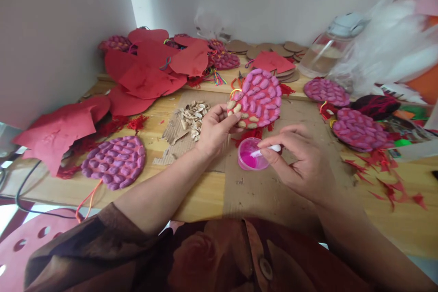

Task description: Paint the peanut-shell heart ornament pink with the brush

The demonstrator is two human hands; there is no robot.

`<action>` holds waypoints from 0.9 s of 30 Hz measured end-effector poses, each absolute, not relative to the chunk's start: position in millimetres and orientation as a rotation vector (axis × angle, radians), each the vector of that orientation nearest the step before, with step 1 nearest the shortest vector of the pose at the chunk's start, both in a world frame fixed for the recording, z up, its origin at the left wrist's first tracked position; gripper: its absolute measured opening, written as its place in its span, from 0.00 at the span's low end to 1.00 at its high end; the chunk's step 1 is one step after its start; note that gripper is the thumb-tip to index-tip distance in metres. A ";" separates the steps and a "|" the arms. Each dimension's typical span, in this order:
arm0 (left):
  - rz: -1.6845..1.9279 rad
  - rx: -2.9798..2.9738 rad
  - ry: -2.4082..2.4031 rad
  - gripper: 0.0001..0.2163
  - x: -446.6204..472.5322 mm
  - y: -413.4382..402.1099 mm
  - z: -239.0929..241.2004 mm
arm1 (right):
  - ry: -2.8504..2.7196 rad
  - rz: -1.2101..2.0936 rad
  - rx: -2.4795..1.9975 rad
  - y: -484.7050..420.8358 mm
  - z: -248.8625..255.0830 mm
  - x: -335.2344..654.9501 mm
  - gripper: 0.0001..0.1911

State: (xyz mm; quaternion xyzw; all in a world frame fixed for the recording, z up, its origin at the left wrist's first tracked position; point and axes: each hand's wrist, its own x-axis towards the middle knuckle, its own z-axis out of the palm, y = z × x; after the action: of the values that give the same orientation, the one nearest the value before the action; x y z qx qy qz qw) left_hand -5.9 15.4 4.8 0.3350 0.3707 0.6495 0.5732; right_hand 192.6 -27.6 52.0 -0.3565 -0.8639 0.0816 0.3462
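While hands [303,164] work, wooden table [195,200], grey walls [246,0]

Wooden table [201,200] with brown cardboard [246,200], a bumpy purple piece [114,163] and red scraps [389,192] on top.

This looks like a small handicraft corner, with a wooden table [198,198] against plain pale walls [256,0]; whether it belongs to a home or a workshop cannot be told. The paint cup [262,164] has nutshells [195,118] on torn cardboard [175,130] to its left, red paper [147,82] farther left, brown discs [238,46] well behind it and red scraps [419,200] to its right. Several shell-studded plaques [114,162], much alike, lie on both sides of the paint cup.
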 end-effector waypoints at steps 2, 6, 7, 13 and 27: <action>1.523 0.784 0.875 0.14 -5.4 14.6 5.6 | -2.255 0.164 -0.894 -27.8 52.2 191.3 0.04; 1.507 0.806 0.881 0.13 -4.1 10.9 8.0 | -2.328 0.119 -0.838 -28.0 49.9 188.3 0.05; 1.499 0.814 0.878 0.13 -3.6 9.9 8.5 | -2.339 0.130 -0.828 -28.2 49.1 187.8 0.05; 1.452 0.853 0.877 0.14 -0.6 6.2 5.9 | -2.344 0.185 -0.807 -29.6 47.2 188.9 0.06; 1.363 0.920 0.884 0.14 7.8 -3.4 -3.4 | -2.316 0.369 -0.846 -33.4 50.9 182.3 0.03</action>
State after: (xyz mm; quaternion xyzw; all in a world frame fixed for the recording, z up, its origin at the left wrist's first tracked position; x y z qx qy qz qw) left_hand 7.8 -3.4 -3.4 0.3961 0.3807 0.5868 0.5948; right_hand 182.3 -33.4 50.9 -0.3215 -0.8806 0.1404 0.3184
